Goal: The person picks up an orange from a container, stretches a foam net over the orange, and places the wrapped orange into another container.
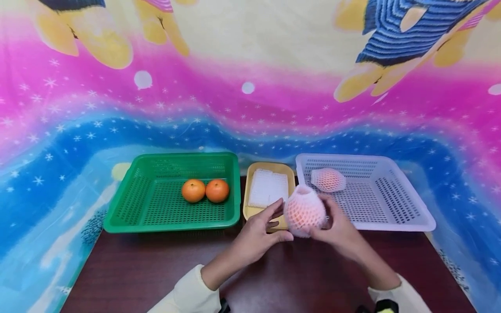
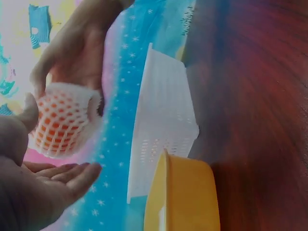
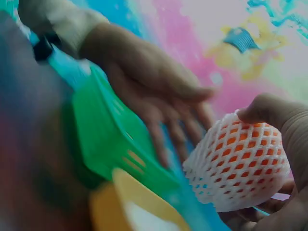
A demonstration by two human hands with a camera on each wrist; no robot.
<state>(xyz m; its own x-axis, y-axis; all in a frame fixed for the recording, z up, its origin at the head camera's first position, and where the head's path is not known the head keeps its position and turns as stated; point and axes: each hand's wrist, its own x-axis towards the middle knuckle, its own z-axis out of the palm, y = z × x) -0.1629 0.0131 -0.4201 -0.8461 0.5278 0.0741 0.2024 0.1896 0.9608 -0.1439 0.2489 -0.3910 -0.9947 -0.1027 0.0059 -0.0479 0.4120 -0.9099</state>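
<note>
My right hand (image 1: 344, 232) grips an orange wrapped in a white foam net sleeve (image 1: 304, 213), raised over the table's middle. In the right wrist view the thumb lies across the top of the netted orange (image 3: 240, 166), and other fingers are beneath it. My left hand (image 1: 252, 237) is held beside it, fingers extended and apart from the thumb; the left wrist view shows its palm (image 2: 38, 197) facing the net without gripping it. Another netted orange (image 1: 328, 180) lies in the white basket (image 1: 407, 217). Two bare oranges (image 1: 193, 190) sit side by side in the green basket (image 1: 129, 200).
Between the baskets stands a shallow yellow tray (image 1: 291, 174) with a stack of flat white foam nets (image 1: 268, 188). All three containers are lined up at the back of the dark red-brown table (image 1: 176, 269). A patterned cloth (image 1: 250, 108) hangs behind.
</note>
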